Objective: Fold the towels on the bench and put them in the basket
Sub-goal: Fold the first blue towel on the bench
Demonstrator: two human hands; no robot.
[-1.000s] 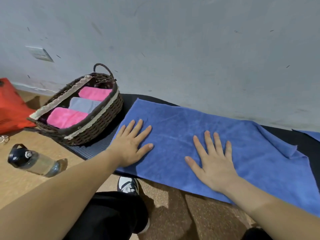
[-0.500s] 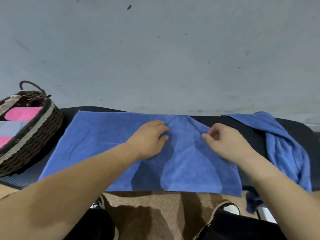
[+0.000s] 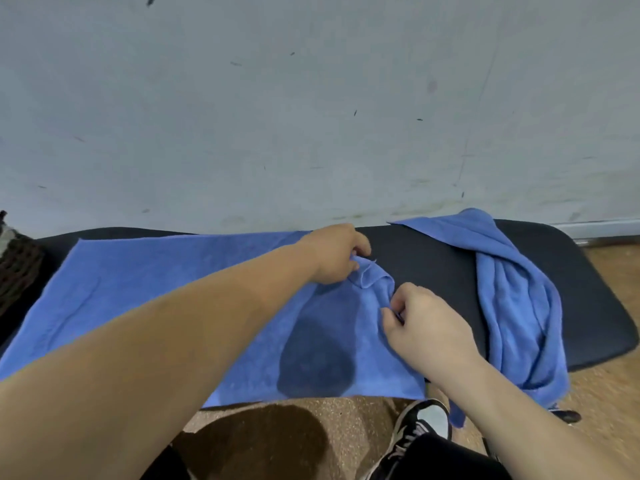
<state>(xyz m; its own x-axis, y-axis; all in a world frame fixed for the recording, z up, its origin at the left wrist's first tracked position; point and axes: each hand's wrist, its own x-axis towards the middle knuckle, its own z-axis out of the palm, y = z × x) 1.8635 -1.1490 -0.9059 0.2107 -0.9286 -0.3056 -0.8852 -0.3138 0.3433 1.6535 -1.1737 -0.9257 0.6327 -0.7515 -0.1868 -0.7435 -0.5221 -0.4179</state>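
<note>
A blue towel (image 3: 166, 289) lies spread along the black bench (image 3: 433, 251). My left hand (image 3: 334, 254) pinches its far right corner, which is lifted and curled over. My right hand (image 3: 422, 323) pinches the towel's right edge a little nearer to me. A second blue towel (image 3: 509, 289) lies crumpled at the bench's right end and hangs over the front edge. Only a sliver of the wicker basket (image 3: 17, 261) shows at the far left; its contents are out of view.
A grey wall (image 3: 311, 116) rises directly behind the bench. Below the bench's front edge is a brown speckled floor (image 3: 346, 420), with my black-and-white shoe (image 3: 419, 431) on it.
The view has swung right, so the basket has nearly left the frame. Both hands went from lying flat on the towel to its right end, where they now pinch the corner and edge.
</note>
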